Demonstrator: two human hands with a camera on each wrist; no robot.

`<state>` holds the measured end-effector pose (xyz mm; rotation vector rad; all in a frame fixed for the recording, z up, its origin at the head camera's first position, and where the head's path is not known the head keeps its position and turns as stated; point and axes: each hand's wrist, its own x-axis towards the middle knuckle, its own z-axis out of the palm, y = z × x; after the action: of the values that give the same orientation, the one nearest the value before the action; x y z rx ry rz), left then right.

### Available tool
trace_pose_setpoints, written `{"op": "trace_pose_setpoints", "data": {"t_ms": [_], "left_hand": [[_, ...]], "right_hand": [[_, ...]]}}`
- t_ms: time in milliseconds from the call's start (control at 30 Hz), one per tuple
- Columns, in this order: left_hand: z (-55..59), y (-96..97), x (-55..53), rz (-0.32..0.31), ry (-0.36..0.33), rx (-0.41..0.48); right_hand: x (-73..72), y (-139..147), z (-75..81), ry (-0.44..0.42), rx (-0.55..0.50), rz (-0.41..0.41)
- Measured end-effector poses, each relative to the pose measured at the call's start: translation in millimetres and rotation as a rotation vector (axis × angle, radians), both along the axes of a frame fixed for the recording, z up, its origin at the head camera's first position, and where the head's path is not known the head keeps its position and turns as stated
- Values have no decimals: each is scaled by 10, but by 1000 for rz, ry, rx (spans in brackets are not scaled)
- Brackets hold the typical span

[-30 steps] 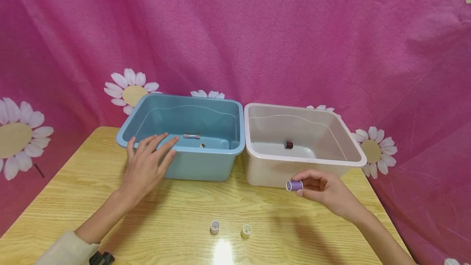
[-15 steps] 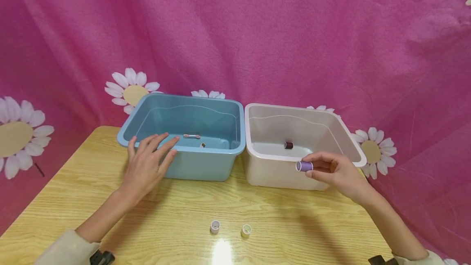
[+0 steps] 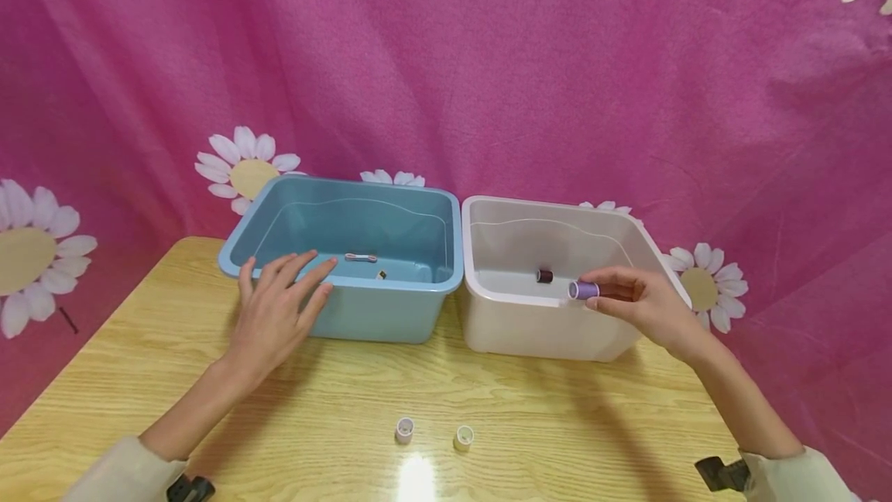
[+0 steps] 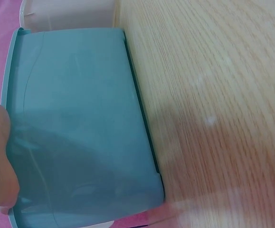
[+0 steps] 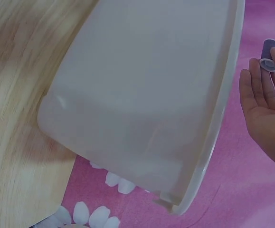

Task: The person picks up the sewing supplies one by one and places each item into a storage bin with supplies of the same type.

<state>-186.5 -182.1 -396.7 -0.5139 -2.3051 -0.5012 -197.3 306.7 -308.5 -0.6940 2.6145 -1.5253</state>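
Note:
Between thumb and fingertips, my right hand point(image 3: 644, 304) pinches a purple thread spool point(image 3: 584, 290) over the front rim of the pale pink bin point(image 3: 536, 324). The right wrist view shows the same spool point(image 5: 270, 54) in the fingers, above the bin's rim. A dark brown thread spool point(image 3: 544, 276) lies on that bin's floor. My left hand point(image 3: 275, 312), fingers spread and fairly straight, is at the front rim of the blue bin point(image 3: 390, 312). Inside the blue bin are a small pinkish-white bundle point(image 3: 360, 258) and a tiny gold and dark item point(image 3: 381, 275), too small to identify.
Two pale spools, one whitish-lilac point(image 3: 404, 431) and one cream point(image 3: 464, 438), stand on the wooden table point(image 3: 334, 401) in front of the bins. The bins stand side by side. Behind them hangs a pink cloth point(image 3: 446, 68) with daisies.
My right hand has risen and moved forward and slightly right with the purple spool, from in front of the pink bin to over its front rim. The left hand stays put.

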Motion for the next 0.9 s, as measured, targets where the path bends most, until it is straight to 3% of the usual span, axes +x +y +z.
{"op": "trace_pose_setpoints", "data": {"t_ms": [300, 900], "left_hand": [[-12, -10, 1, 6, -6, -1], [-24, 2, -19, -7, 21, 20]], "right_hand": [[-218, 48, -15, -33, 5, -24], [-602, 161, -127, -54, 120, -66]]}}
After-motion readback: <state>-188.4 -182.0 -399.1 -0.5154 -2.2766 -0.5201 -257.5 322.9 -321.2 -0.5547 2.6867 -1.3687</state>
